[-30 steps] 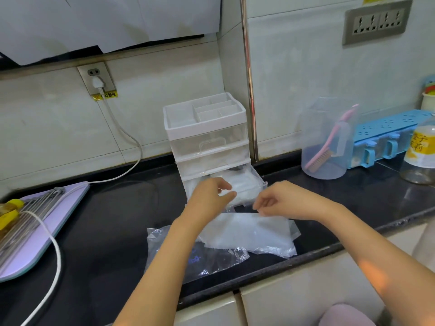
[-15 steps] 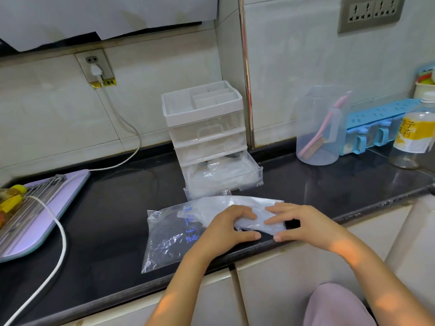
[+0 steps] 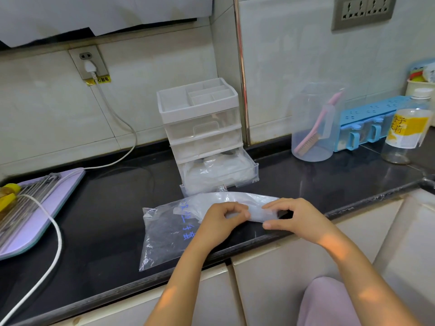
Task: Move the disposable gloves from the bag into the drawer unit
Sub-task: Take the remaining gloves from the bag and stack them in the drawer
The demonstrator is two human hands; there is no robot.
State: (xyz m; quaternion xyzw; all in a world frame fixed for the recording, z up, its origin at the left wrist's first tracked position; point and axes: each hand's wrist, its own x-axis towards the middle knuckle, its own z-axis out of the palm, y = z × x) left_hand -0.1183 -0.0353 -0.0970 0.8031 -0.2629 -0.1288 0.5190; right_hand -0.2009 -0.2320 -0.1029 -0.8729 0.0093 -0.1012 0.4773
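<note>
A clear plastic bag (image 3: pixel 162 234) with blue lettering lies flat on the black counter (image 3: pixel 106 208), close to its front edge. A stack of thin translucent disposable gloves (image 3: pixel 235 200) lies at the bag's right end. My left hand (image 3: pixel 222 220) pinches the gloves from the left, and my right hand (image 3: pixel 296 217) pinches their right end. Behind them stands a white and clear drawer unit (image 3: pixel 202 128). Its bottom drawer (image 3: pixel 251 171) is pulled out and holds a pile of gloves (image 3: pixel 216 169).
A lilac board (image 3: pixel 47 208) with a wire rack and a white cable (image 3: pixel 56 236) sits at the left. At the right stand a clear jug (image 3: pixel 313 118) with a pink brush, a blue box (image 3: pixel 367 121) and a yellow-labelled bottle (image 3: pixel 407 128).
Both hands came back from the open drawer to the gloves at the bag. They now pinch the stack near the counter's front edge.
</note>
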